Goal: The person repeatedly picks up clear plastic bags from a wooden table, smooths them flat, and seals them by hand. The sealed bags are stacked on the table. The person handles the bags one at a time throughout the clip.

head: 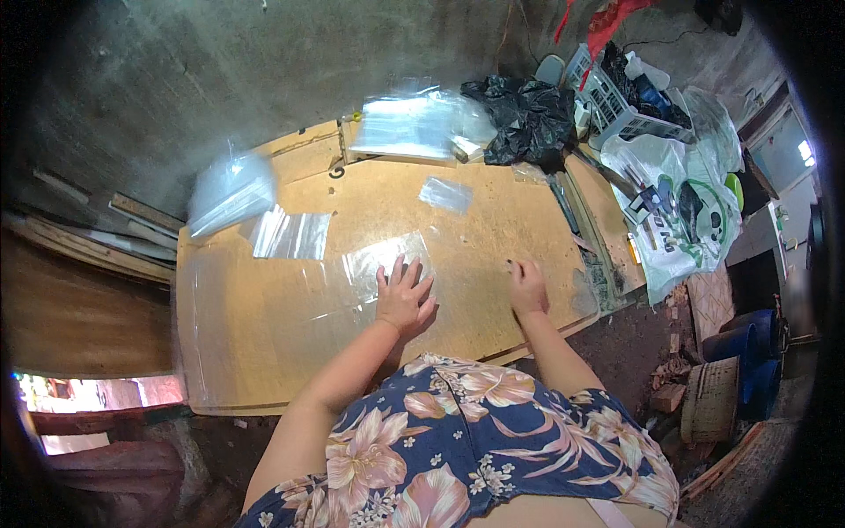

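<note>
My left hand (401, 298) lies flat with fingers spread on a clear plastic sheet (370, 261) on the wooden tabletop (475, 303). To its right, my right hand (528, 287) is curled just over the bare wood. A tiny dark spot shows at its fingertips; whether it is a held object is too small to tell. Beyond my left hand, to the left, lies a small stack of clear plastic bags (294, 234). Another small clear plastic piece (445, 195) rests farther back. A larger transparent film seems to cover the table's left part.
Stacks of clear plastic sheets stand at the back left (231, 191) and back middle (406, 129). Beside them sit a black plastic bag (521, 119) and a grey plastic crate (610, 102). On the right, a white plastic bag (703, 244) bears several tools. A concrete wall (264, 72) rises behind.
</note>
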`<state>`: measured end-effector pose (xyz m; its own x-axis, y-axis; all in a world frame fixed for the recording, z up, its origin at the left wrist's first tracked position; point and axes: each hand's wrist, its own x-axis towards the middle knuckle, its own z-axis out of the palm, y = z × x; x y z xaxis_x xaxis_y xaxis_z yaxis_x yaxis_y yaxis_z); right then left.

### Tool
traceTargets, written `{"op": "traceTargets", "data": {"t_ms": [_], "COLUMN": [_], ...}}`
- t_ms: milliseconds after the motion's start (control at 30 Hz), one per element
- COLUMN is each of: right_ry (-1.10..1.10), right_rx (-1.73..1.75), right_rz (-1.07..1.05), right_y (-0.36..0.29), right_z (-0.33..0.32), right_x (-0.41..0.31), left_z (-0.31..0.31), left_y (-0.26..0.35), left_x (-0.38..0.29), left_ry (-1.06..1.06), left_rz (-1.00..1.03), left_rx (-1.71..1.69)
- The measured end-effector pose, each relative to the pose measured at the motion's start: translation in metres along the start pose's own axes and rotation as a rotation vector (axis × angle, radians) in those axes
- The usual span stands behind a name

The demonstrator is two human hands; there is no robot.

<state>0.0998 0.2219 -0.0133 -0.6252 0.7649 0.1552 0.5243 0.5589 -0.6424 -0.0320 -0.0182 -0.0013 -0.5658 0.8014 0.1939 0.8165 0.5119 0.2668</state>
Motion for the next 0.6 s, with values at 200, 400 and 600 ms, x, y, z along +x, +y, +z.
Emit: {"op": "traceTargets", "data": {"t_ms": [200,400,600], "right_ry": [0.061,0.055,0.075], "right_rx": [-0.020,-0.036,-0.015], "right_rz": [-0.072,-0.069,-0.085], "right_y": [0.018,0.014,0.020], "right_z": [-0.019,-0.018,-0.012], "right_x": [-0.010,-0.005,-0.006], "left_z": [0.015,0.029,0.034], "left_y": [0.001,0.002,-0.016], "left_x": [0.072,0.125,0.126], "left_ry": [0.064,-0.167,-0.155], "left_rz": [0.142,0.128,-0.182], "left_rx": [-0.100,0.018,-0.041]}}
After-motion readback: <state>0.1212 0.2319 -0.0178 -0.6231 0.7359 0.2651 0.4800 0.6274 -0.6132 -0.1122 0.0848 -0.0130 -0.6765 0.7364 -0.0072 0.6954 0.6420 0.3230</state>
